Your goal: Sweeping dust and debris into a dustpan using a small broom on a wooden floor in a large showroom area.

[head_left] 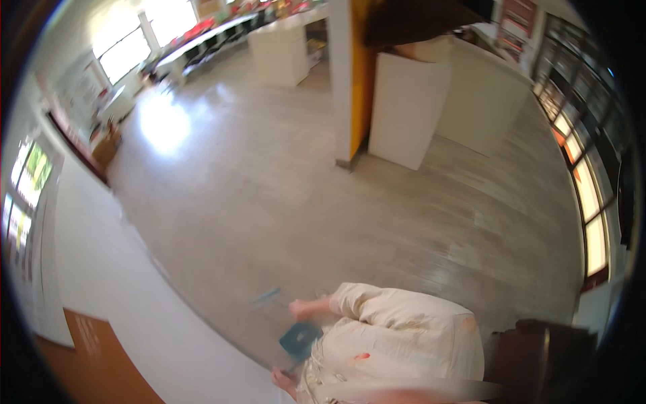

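Teal dustpan (301,340) sits low in my view, toward 6 o'clock, over or on the grey floor (269,222); the blur won't let me tell whether its lip is touching. Taking the pan as the middle of the dial, farthest left an orange-brown panel (101,357) shows out at 9, beside the white wall (114,262) that slants from 10 o'clock round to 8. At 11, near the pan but apart from it, is a slanted strip that I take for a blue-grey brush (267,296). My left hand (282,380) is at 7, fingers curled, as far as I can make out, round the pan's dark handle. My right hand (301,310) is at 12, its fingers closed, apparently on the brush's handle, though that join is smeared. My beige sleeve (367,301) comes in at 2, and well out at 3 stands dark brown furniture (521,360).

With a tool to each hand, I judge this to be the sweeping step, brush out beyond the pan rather than over it. The next move seems to call for levelling the lip with my left and drawing the brush in from 11 o'clock in short strokes; a tilt could spill whatever the pan holds, which I can't see.
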`<control>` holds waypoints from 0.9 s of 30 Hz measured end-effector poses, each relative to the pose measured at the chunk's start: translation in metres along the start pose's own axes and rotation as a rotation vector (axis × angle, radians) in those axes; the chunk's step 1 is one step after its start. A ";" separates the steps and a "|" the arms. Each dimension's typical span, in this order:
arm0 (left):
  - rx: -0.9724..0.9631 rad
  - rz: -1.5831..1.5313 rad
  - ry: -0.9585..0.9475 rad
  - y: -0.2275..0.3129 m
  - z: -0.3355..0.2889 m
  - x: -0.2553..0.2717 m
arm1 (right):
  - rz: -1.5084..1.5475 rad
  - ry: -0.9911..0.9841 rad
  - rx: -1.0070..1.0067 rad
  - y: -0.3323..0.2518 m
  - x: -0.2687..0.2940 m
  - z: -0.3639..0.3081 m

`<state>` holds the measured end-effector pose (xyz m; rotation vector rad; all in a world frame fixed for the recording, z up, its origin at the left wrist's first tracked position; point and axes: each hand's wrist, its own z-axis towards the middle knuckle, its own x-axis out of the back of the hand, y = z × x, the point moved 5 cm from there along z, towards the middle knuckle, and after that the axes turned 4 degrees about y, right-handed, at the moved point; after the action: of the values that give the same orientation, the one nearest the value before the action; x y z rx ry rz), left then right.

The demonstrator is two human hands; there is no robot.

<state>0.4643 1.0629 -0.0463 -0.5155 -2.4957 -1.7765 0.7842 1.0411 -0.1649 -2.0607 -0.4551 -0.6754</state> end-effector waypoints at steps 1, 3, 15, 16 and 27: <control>0.089 -0.044 0.019 0.029 -0.003 -0.019 | -0.041 0.011 0.135 0.004 -0.026 0.019; -0.004 -0.092 0.078 0.012 -0.004 -0.014 | -0.139 -0.210 0.013 -0.018 -0.018 -0.009; 0.299 -0.234 0.429 0.040 0.032 -0.042 | 0.373 -0.492 -0.359 0.022 0.150 0.026; 0.266 -0.225 0.425 0.052 0.034 -0.048 | 0.354 -0.485 -0.310 0.024 0.169 0.026; 0.187 -0.176 0.506 0.117 0.077 -0.065 | -0.046 -0.141 -0.294 0.060 0.242 0.083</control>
<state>0.5719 1.1517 0.0201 0.1546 -2.3528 -1.4610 1.0309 1.0941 -0.0917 -2.3926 -0.5097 -0.6578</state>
